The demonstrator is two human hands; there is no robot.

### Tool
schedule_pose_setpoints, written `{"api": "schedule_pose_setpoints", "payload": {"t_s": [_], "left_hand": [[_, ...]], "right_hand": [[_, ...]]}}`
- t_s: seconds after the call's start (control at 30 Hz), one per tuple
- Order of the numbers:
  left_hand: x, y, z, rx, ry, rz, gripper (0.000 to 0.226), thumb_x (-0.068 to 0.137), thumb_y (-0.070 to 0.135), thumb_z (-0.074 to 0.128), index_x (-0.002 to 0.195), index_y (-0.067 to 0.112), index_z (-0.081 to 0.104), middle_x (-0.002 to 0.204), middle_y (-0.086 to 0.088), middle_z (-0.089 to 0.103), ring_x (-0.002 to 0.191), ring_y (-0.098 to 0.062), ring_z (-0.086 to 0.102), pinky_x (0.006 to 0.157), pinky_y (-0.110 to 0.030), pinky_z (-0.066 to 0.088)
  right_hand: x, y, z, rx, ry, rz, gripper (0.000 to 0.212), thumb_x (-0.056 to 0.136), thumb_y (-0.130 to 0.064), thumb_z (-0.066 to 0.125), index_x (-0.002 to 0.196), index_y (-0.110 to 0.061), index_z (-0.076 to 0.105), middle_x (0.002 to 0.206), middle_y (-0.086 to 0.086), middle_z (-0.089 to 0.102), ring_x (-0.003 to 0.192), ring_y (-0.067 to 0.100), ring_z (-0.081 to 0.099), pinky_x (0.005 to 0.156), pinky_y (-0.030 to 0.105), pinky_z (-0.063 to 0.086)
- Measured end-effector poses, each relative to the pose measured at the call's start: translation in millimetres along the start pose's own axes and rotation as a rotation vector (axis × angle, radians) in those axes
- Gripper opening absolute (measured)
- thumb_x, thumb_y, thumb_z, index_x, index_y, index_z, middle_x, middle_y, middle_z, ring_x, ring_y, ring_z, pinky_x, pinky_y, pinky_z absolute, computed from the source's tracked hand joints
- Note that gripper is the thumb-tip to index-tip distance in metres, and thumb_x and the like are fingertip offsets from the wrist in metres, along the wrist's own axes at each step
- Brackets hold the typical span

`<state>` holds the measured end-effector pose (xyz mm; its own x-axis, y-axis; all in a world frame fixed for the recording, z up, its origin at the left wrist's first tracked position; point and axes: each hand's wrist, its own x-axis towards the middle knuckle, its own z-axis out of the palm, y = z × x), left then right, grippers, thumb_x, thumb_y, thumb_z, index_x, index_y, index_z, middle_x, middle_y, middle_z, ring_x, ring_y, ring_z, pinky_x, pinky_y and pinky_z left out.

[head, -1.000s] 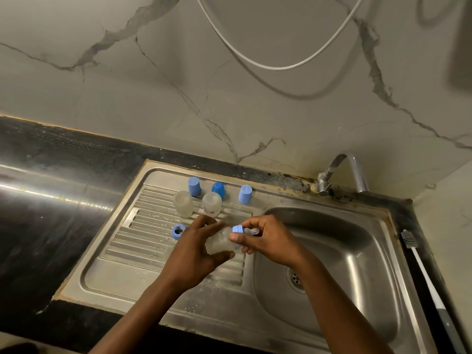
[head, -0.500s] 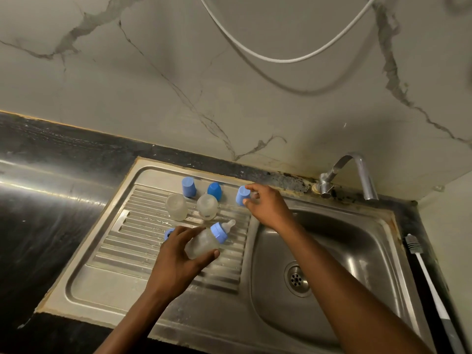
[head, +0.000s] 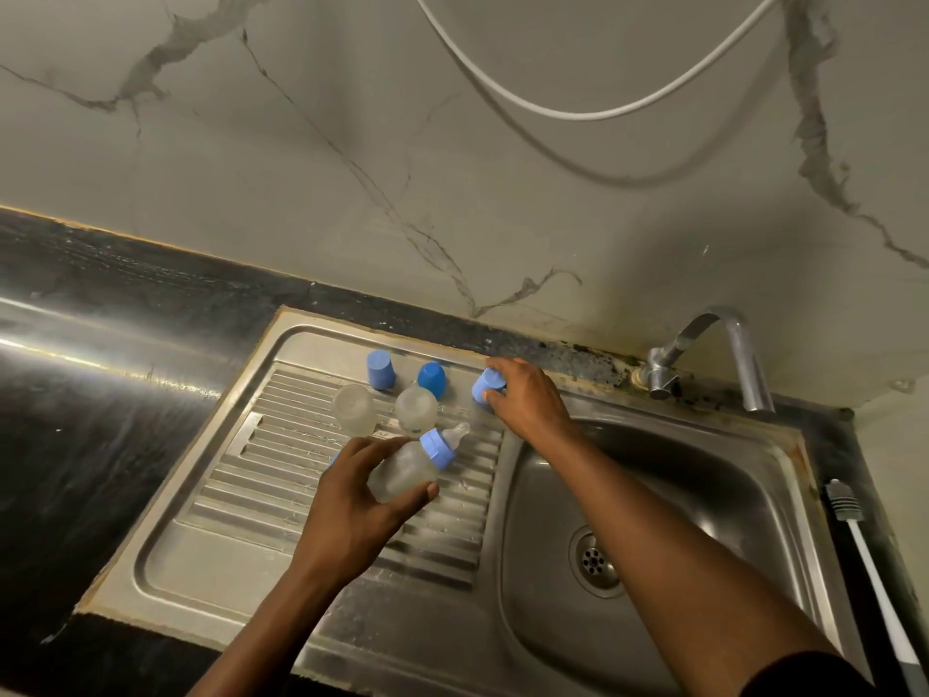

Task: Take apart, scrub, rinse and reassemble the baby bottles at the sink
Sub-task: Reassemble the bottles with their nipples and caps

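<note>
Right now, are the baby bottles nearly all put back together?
Partly. One bottle already wears its blue ring and teat; the left hand holds it while the right hand grips a light blue cap, probably for it. Left to do: two clear bottle bodies and two blue caps stand apart on the draining board, unassembled.

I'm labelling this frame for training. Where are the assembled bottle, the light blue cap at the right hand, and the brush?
assembled bottle (head: 402, 472): head view, on its clear body.
light blue cap (head: 484, 386): head view, on its side wall.
brush (head: 840, 503): head view, on its grey bristle head.
</note>
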<state>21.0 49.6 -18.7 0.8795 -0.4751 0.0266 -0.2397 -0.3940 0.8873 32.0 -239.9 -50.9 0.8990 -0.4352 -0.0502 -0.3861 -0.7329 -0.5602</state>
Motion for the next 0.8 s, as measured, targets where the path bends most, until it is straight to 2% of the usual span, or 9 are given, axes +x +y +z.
{"api": "schedule_pose_setpoints", "payload": {"t_s": [0.1, 0.17, 0.2, 0.27, 0.33, 0.37, 0.43, 0.63, 0.8], "left_hand": [[0.4, 0.5, -3.6, 0.007, 0.005, 0.004, 0.056, 0.075, 0.051, 0.092, 0.124, 0.033, 0.073, 0.115, 0.020, 0.065, 0.107, -0.001, 0.063, 0.080, -0.022, 0.048], [0.2, 2.1, -6.7, 0.009, 0.002, 0.013, 0.061, 0.074, 0.054, 0.092, 0.126, 0.030, 0.073, 0.116, 0.020, 0.065, 0.109, 0.000, 0.063, 0.082, -0.022, 0.048], [-0.6, 2.9, -7.8, 0.003, 0.002, 0.015, 0.062, 0.073, 0.055, 0.092, 0.126, 0.030, 0.073, 0.117, 0.021, 0.066, 0.110, 0.000, 0.063, 0.083, -0.022, 0.048], [-3.4, 5.0, -9.4, -0.013, 0.006, 0.009, 0.061, 0.072, 0.052, 0.094, 0.126, 0.033, 0.073, 0.118, 0.023, 0.067, 0.112, 0.000, 0.064, 0.084, -0.018, 0.048], [-7.4, 8.3, -9.6, -0.032, 0.009, -0.001, 0.061, 0.072, 0.050, 0.094, 0.127, 0.035, 0.072, 0.117, 0.026, 0.069, 0.111, 0.002, 0.064, 0.083, -0.014, 0.047], [-9.3, 9.6, -9.3, -0.042, 0.006, -0.004, 0.061, 0.072, 0.050, 0.094, 0.127, 0.036, 0.072, 0.116, 0.025, 0.071, 0.111, 0.002, 0.065, 0.083, -0.015, 0.047], [-13.2, 13.9, -8.1, -0.050, -0.005, 0.000, 0.061, 0.072, 0.049, 0.095, 0.128, 0.037, 0.072, 0.116, 0.024, 0.072, 0.110, 0.002, 0.066, 0.084, -0.020, 0.049], [-22.6, 26.8, -6.0, -0.066, -0.061, 0.039, 0.056, 0.072, 0.042, 0.097, 0.123, 0.036, 0.074, 0.112, 0.025, 0.073, 0.107, -0.001, 0.068, 0.088, -0.029, 0.053], [-25.4, 34.8, -7.8, -0.077, -0.086, 0.071, 0.060, 0.071, 0.048, 0.096, 0.125, 0.035, 0.074, 0.113, 0.021, 0.074, 0.108, -0.002, 0.068, 0.089, -0.027, 0.052]], "right_hand": [[-9.4, -2.9, -17.4, 0.077, 0.115, 0.015, 0.037, 0.090, -0.028, 0.076, 0.126, -0.022, 0.071, 0.120, 0.001, 0.074, 0.107, 0.020, 0.070, 0.084, 0.026, 0.047], [-21.0, -4.6, -35.0, 0.215, 0.150, 0.053, 0.048, 0.088, -0.036, 0.080, 0.133, -0.025, 0.070, 0.120, -0.003, 0.074, 0.101, 0.014, 0.071, 0.084, 0.027, 0.053], [-28.7, -5.5, -44.1, 0.335, 0.138, 0.069, 0.048, 0.089, -0.036, 0.082, 0.134, -0.026, 0.070, 0.119, -0.003, 0.075, 0.095, 0.012, 0.074, 0.082, 0.029, 0.058], [-49.5, -6.5, -60.8, 0.633, 0.051, 0.071, 0.043, 0.091, -0.027, 0.084, 0.133, -0.025, 0.071, 0.116, 0.007, 0.077, 0.083, 0.019, 0.079, 0.078, 0.039, 0.066], [-74.8, -7.7, -74.3, 0.812, -0.051, 0.040, 0.038, 0.093, -0.020, 0.082, 0.130, -0.026, 0.073, 0.113, 0.011, 0.078, 0.087, 0.030, 0.080, 0.079, 0.045, 0.066], [-86.8, -9.0, -79.5, 0.852, -0.088, 0.026, 0.037, 0.094, -0.020, 0.081, 0.129, -0.027, 0.074, 0.113, 0.010, 0.078, 0.091, 0.032, 0.080, 0.079, 0.044, 0.066], [-106.7, -13.0, -88.5, 0.892, -0.132, 0.004, 0.037, 0.095, -0.018, 0.080, 0.130, -0.026, 0.074, 0.116, 0.009, 0.078, 0.097, 0.032, 0.078, 0.081, 0.040, 0.065], [-131.1, -26.6, -96.5, 0.910, -0.221, -0.016, 0.040, 0.095, -0.009, 0.079, 0.132, -0.021, 0.072, 0.120, 0.008, 0.076, 0.105, 0.030, 0.077, 0.086, 0.041, 0.065], [-135.4, -35.5, -99.0, 0.873, -0.282, -0.068, 0.039, 0.092, -0.013, 0.083, 0.128, -0.027, 0.075, 0.119, 0.005, 0.075, 0.110, 0.029, 0.075, 0.088, 0.043, 0.065]]}}
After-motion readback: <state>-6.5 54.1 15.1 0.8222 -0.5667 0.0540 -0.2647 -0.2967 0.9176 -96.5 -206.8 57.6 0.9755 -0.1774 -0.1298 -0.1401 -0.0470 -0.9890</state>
